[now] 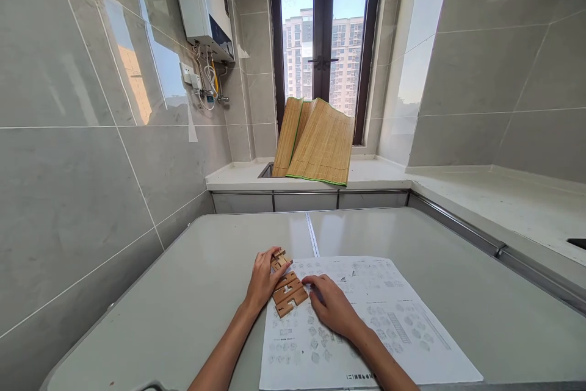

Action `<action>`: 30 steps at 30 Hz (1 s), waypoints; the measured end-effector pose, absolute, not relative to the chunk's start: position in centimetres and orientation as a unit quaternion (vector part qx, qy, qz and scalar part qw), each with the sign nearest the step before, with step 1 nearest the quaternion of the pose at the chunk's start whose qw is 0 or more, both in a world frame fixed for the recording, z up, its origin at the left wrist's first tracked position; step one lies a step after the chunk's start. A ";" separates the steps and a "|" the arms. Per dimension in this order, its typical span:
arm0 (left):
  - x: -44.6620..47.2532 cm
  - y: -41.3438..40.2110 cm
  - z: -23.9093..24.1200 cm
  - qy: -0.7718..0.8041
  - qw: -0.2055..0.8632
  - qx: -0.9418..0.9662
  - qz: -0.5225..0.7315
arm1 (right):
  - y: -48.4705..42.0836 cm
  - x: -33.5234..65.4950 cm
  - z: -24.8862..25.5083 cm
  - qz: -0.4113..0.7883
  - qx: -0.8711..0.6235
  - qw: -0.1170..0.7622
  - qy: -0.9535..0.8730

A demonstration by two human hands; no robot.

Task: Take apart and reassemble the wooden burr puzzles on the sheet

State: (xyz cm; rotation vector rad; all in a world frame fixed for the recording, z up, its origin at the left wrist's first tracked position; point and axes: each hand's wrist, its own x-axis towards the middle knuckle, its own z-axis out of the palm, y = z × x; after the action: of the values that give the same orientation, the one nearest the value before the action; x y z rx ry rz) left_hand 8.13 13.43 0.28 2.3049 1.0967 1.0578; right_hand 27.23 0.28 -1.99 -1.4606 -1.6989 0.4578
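Several notched wooden puzzle pieces (288, 290) lie side by side on the left part of a printed instruction sheet (379, 318) on a grey table (192, 293). My left hand (262, 278) rests at their left edge, fingers curled against the top piece. My right hand (332, 305) lies on the sheet at their right side, fingertips touching the pieces. Both hands press the pieces between them; whether either lifts a piece I cannot tell.
A folded bamboo mat (315, 144) leans against the window (323, 31) on the white counter (379, 174) behind the table. A water heater (201, 0) hangs on the left tiled wall. The counter continues along the right wall (503, 202).
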 end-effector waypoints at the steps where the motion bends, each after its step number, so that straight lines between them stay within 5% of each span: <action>1: 8.3 13.0 0.6 0.390 0.197 0.818 0.374 | 0.2 27.3 -1.9 0.187 -0.582 0.419 -0.671; 16: 13.5 1.6 0.5 0.178 0.331 0.909 0.177 | -10.8 34.4 -1.8 0.235 -0.642 0.463 -0.565; 30: 12.6 2.1 0.4 0.182 0.244 0.933 0.191 | -11.9 33.4 -2.9 0.248 -0.614 0.425 -0.617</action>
State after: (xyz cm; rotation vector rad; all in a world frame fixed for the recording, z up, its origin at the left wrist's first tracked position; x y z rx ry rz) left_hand 12.65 2.13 0.38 2.5490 0.4974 0.5208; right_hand 33.39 -11.89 -2.86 -1.5361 -1.5422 0.6199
